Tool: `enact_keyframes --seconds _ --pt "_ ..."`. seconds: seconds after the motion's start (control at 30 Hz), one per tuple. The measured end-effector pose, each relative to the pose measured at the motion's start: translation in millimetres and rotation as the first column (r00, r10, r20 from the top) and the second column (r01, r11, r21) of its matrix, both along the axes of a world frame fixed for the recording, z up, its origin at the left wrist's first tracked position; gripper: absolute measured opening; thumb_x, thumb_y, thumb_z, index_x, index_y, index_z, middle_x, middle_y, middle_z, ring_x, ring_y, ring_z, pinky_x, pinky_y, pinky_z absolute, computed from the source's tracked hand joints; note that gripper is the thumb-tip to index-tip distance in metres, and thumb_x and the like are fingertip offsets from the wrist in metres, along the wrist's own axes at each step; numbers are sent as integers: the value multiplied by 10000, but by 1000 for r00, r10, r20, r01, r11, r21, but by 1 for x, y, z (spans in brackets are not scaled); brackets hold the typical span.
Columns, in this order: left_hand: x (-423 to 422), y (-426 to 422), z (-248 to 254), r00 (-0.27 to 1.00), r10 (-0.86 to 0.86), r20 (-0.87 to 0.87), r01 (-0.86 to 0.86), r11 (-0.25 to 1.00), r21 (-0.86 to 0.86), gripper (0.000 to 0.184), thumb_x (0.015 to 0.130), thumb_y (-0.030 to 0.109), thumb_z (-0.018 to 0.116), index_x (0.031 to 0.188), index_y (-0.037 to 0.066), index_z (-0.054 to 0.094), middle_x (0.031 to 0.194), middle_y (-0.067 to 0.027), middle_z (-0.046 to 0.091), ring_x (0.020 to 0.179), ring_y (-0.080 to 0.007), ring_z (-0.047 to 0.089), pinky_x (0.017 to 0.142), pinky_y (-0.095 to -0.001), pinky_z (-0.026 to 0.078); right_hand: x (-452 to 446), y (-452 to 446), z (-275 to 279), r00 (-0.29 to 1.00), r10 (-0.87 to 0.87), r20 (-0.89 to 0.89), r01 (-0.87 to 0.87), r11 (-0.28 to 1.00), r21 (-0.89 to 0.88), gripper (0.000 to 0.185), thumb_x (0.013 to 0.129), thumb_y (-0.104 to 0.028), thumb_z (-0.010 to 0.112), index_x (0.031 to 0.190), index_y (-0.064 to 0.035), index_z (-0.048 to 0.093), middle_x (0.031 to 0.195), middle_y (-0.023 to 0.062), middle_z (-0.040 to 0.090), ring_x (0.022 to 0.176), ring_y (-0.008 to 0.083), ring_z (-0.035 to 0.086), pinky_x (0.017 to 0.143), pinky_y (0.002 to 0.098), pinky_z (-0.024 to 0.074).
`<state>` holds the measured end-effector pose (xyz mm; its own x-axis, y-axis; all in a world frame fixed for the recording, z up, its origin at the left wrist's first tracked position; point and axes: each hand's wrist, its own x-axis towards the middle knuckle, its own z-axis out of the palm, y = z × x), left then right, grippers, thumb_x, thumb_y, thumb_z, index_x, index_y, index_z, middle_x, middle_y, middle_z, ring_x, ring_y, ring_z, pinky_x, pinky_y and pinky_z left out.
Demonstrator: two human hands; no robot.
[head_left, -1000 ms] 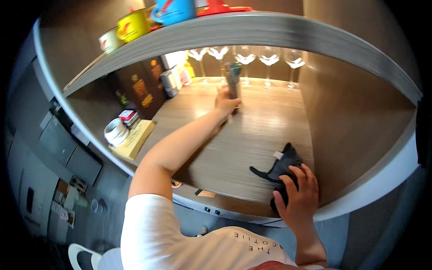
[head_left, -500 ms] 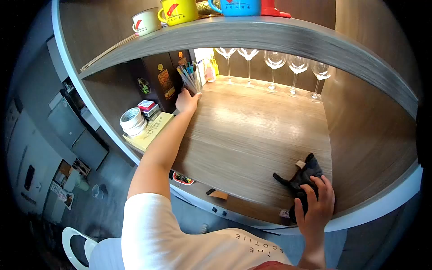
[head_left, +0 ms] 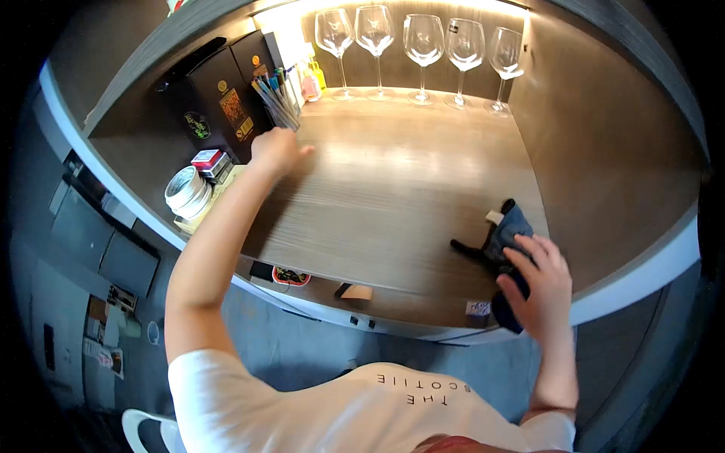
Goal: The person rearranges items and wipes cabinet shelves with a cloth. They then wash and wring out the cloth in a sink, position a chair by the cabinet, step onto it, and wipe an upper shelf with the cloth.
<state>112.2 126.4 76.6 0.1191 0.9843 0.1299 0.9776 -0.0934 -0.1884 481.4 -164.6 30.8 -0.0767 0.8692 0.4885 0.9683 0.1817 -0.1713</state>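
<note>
My left hand (head_left: 278, 151) is over the shelf board, just in front of a clear holder of pens (head_left: 278, 100). Its thumb sticks out to the right, away from the bent fingers, and nothing shows in it. The pens lean left beside dark boxes. On the right, my right hand (head_left: 542, 283) lies with spread fingers over a crumpled black cloth item (head_left: 507, 232) with a pale tag and a thin strap. Part of that item is hidden under the hand, and its exact kind is unclear. A small patterned box (head_left: 477, 308) sits near its lower end.
Several wine glasses (head_left: 423, 49) stand along the back. Dark printed boxes (head_left: 226, 98), small bottles (head_left: 311, 81) and stacked white rolls (head_left: 187, 190) line the left side. A side wall (head_left: 612, 151) bounds the right. Below the front edge is a lower ledge holding a red-rimmed container (head_left: 291, 277).
My left hand has drawn back slightly from the pen holder. My right hand remains over the black cloth item. The head view has shifted, bringing the glasses higher in the picture.
</note>
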Motion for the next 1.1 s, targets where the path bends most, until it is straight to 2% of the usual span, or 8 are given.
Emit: enact_keyframes --seconds 0.1,0.27,0.53,0.67,0.7,0.93,1.0,1.1 --pt "-15 -100 4 908 -380 179 355 922 156 464 899 457 653 1008 10 710 890 -198 707 800 -353 692 697 -440 537 -6 11 14 999 -44 -17 41 984 -174 339 855 -259 711 1137 -72 691 1322 150 573 1289 396 463 1047 487 392" --pt "-97 -243 -28 651 -638 413 457 763 457 302 847 205 711 1072 3 698 795 -159 713 696 -291 700 683 -353 540 -10 80 -15 915 -255 314 309 941 -138 497 996 -386 473 1317 -14 543 1412 223 469 1381 434 337 1134 543 280" --pt "-200 -331 -209 218 -122 968 -394 897 202 173 933 89 594 974 -52 684 669 -104 674 596 -158 644 619 -286 512 21 299 -12 753 -579 312 654 711 -258 469 1016 -413 330 1288 -142 600 1391 123 524 1328 327 438 1081 570 352" --pt "-219 -358 -204 13 150 989 -513 850 -122 179 976 113 607 1042 -33 688 851 -93 705 824 -149 667 761 -282 532 -88 354 -32 931 -162 327 224 962 -159 463 1000 -396 323 1329 -186 571 1431 66 509 1328 261 459 1073 563 358" --pt "-236 -352 -226 151 25 988 -477 877 50 187 985 125 572 1003 -36 667 696 -61 628 628 -132 610 616 -275 498 -132 342 -30 958 -98 270 140 980 -141 467 1000 -413 329 1301 -172 593 1427 57 513 1323 262 461 1057 531 374" --pt "-227 -291 -187 247 -142 959 -353 908 225 156 960 56 559 980 -52 670 698 -107 663 631 -155 646 609 -290 513 -237 165 -15 823 542 172 -556 830 42 357 865 -265 671 1202 -146 655 1237 74 609 1216 294 516 967 455 418" --pt "-224 -278 -202 186 -153 970 -288 936 203 159 960 54 556 984 -54 671 693 -106 663 633 -158 649 607 -291 514 -193 130 0 814 577 61 -574 817 -58 299 829 -228 705 1106 -117 699 1173 92 628 1144 316 553 953 457 439" --pt "-214 -266 -211 131 -127 983 -193 970 150 166 962 52 552 986 -60 672 688 -106 663 635 -164 655 606 -294 517 -95 105 6 959 163 234 -167 986 -2 230 732 -130 720 953 -67 723 1024 102 669 996 309 612 852 428 502"
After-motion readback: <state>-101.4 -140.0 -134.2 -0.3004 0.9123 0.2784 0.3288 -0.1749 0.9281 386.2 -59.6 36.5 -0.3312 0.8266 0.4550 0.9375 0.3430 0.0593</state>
